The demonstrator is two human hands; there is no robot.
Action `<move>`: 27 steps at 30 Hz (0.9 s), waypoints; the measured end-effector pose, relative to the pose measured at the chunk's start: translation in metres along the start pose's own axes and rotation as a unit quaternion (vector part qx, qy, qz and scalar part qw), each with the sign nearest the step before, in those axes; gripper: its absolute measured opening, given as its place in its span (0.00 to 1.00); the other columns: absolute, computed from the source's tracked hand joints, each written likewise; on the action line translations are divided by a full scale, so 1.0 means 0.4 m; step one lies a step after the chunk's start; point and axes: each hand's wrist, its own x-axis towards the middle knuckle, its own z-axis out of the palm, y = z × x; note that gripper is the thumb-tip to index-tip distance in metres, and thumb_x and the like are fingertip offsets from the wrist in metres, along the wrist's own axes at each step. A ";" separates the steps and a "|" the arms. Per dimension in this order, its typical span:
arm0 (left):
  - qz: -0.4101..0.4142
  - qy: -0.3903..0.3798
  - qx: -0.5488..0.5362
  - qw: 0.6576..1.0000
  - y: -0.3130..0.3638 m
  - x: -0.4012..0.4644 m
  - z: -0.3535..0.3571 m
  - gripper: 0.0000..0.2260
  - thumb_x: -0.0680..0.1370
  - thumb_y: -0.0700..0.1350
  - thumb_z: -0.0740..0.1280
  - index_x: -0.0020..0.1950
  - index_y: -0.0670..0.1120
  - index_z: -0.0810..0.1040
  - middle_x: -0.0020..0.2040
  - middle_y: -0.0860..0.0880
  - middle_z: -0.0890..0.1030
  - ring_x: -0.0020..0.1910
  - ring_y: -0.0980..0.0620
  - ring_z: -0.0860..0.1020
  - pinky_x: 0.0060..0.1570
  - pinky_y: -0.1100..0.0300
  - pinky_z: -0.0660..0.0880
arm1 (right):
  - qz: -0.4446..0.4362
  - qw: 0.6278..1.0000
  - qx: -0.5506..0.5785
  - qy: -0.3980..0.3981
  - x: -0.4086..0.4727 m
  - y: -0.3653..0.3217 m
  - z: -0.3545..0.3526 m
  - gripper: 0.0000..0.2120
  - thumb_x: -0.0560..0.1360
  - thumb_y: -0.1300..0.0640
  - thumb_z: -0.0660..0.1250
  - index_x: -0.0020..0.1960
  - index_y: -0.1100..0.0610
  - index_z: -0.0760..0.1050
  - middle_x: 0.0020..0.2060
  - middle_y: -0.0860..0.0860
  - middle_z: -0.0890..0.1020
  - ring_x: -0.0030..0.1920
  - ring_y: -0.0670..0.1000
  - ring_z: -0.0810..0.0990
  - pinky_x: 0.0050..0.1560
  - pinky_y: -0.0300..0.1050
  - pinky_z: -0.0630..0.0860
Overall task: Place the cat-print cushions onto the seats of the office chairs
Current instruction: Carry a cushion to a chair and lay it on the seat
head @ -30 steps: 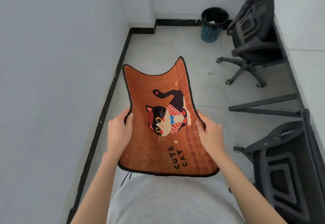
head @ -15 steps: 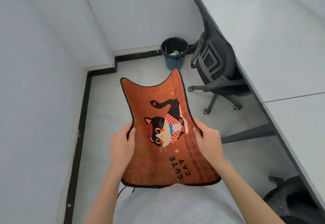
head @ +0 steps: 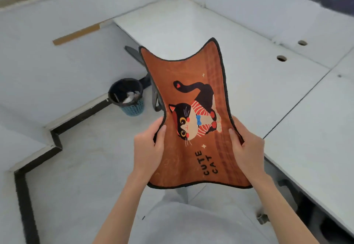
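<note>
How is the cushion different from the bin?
The cushion is orange with a cat picture and the words CUTE CAT; the bin is black inside with a blue mesh base. The cushion is flat and floppy, while the bin is round and hollow, with scraps in it. The cushion is held up in the air by the left hand and right hand; the bin stands on the floor by the wall. Both have dark edges.

One cat-print cushion (head: 193, 121); two hands (head: 148, 148) (head: 247, 149); one wastebasket (head: 127, 96); one chair (head: 147, 75), partly hidden; two desk holes (head: 281, 58) (head: 302, 43).
</note>
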 end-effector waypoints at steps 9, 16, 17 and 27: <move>0.048 -0.235 -0.103 0.965 0.085 0.385 0.247 0.14 0.79 0.43 0.61 0.64 0.46 0.76 0.55 0.54 0.80 0.52 0.61 0.79 0.56 0.60 0.75 | 0.203 0.952 -0.044 0.225 0.133 0.071 -0.142 0.18 0.78 0.62 0.59 0.67 0.56 0.70 0.50 0.54 0.82 0.46 0.55 0.79 0.48 0.33 0.70; 0.065 -0.302 -0.088 0.947 0.168 0.544 0.508 0.14 0.79 0.42 0.59 0.63 0.46 0.76 0.57 0.53 0.78 0.55 0.57 0.75 0.57 0.63 0.71 | 0.292 0.911 -0.015 0.291 0.206 0.250 -0.245 0.18 0.78 0.59 0.58 0.68 0.53 0.69 0.59 0.47 0.78 0.57 0.46 0.75 0.59 0.29 0.65; 0.063 -0.305 -0.084 0.946 0.173 0.557 0.550 0.14 0.79 0.43 0.59 0.62 0.46 0.76 0.56 0.52 0.79 0.54 0.57 0.75 0.56 0.63 0.70 | 0.300 0.906 -0.004 0.298 0.224 0.284 -0.254 0.18 0.78 0.58 0.58 0.68 0.53 0.69 0.61 0.49 0.78 0.59 0.47 0.75 0.61 0.35 0.67; -0.033 -0.366 0.064 0.928 0.081 0.573 0.869 0.19 0.76 0.35 0.59 0.68 0.41 0.68 0.63 0.40 0.76 0.61 0.41 0.74 0.62 0.54 0.68 | 0.430 0.884 -0.022 0.181 0.338 0.636 -0.236 0.18 0.79 0.58 0.57 0.69 0.56 0.68 0.63 0.56 0.76 0.62 0.59 0.75 0.65 0.49 0.68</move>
